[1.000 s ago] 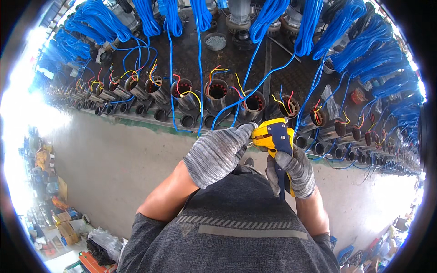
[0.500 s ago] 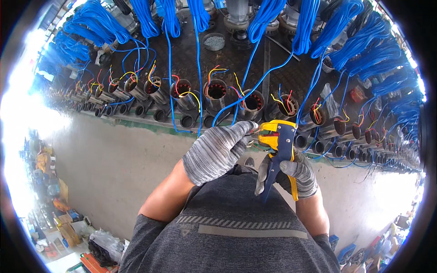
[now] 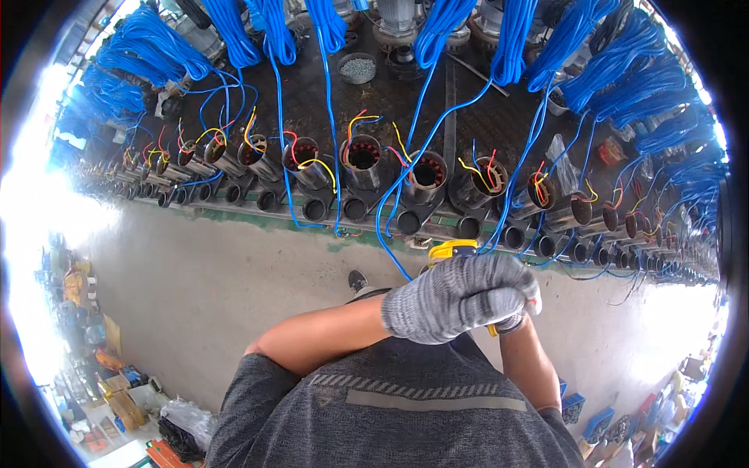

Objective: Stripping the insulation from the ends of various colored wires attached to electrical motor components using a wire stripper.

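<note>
My left hand [image 3: 460,300], in a grey striped knit glove, is closed in front of my body and crosses over the right. A blue cable [image 3: 390,253] runs down from the bench and disappears behind this hand, which grips it; a small red and white bit shows at its fingertips. My right hand [image 3: 512,323], also gloved, is mostly hidden behind the left. It holds a wire stripper [image 3: 452,249], whose yellow head sticks out above the left glove, with a bit of yellow handle showing below. The stripper's jaws are covered.
Along the bench edge stands a row of metal motor housings [image 3: 363,160] with red, yellow and blue wires sticking out. Coiled blue cables [image 3: 511,47] lie behind them. A round dish of small grey parts [image 3: 358,69] sits farther back. Boxes and bags lie on the floor at lower left.
My left hand has moved right and down, from the stripper's jaws to across my right hand. The stripper, fully visible before, is now mostly covered. The blue cable has been drawn along.
</note>
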Demonstrator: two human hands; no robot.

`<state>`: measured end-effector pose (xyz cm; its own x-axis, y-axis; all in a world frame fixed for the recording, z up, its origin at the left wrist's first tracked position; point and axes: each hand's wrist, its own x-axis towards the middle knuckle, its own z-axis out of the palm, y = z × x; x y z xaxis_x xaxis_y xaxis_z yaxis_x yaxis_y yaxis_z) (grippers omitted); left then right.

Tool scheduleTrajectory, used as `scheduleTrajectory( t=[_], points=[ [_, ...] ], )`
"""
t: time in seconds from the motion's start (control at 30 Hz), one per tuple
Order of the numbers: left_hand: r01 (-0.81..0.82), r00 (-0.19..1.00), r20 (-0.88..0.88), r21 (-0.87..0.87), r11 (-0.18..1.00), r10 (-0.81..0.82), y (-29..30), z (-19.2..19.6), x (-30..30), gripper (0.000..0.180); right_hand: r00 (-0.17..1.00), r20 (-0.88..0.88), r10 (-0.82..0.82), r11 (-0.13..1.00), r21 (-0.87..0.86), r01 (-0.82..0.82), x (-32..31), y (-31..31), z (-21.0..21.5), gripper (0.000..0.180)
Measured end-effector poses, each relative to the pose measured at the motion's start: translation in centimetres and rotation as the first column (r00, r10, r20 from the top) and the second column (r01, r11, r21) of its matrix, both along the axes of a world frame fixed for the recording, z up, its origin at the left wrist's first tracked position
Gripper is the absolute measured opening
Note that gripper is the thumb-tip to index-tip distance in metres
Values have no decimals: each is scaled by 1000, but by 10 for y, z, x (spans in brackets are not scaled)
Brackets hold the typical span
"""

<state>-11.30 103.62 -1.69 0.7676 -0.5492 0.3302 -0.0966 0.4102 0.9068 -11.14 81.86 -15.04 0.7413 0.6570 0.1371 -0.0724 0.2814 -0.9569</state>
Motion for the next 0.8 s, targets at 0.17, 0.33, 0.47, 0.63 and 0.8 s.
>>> scheduleTrajectory(
  t=[0.17,0.33,0.47,0.63,0.8],
  points=[
    [-92,990,-115,-133,987,77,-25,11,10,32,853,446,-272,904,-186,385,3,-8,-7,70],
    [-251,965,-7,-305,919,261,8,4,61,52,883,-468,-35,996,54,69,-16,-50,88,81],
    [-759,633,-222,12,651,742,92,-71,73,33,869,-487,84,953,295,73,-28,-72,116,86],
    [-484,553,-433,528,698,712,111,-235,66,27,749,-657,-81,997,-55,60,-21,-56,38,78],
    [-407,671,-212,696,591,711,88,-344,59,35,696,-678,-237,956,-290,43,-22,-37,-52,70]
  ],
)
